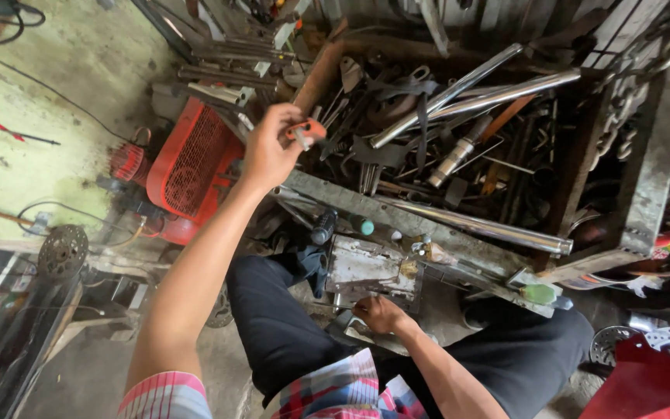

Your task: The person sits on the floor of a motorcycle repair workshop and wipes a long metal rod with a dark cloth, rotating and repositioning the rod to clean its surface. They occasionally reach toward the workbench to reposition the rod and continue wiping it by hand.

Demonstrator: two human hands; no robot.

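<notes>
Left hand (pixel 269 151) pinches a small orange-handled metal tool (pixel 305 133); right hand (pixel 380 313) grips a grey metal block (pixel 370 268).
Both sit above a cluttered rusty scrap-metal bin (pixel 459 140).

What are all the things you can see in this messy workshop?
Small tool: one, orange, held up in the left hand.
Metal block: one, grey and rusty, by the knees, just above the right hand.
Shiny tubes: several, silver, on the scrap pile in the rack.
Long tube: one, silver, along the rack's front edge.
Machine: one, red, on the floor at left.
Toothed disc: one, dark, far left.
Red panel: one, bottom right corner.
Left hand: raised, gripping the orange tool.
Right hand: low, at the block.
</notes>
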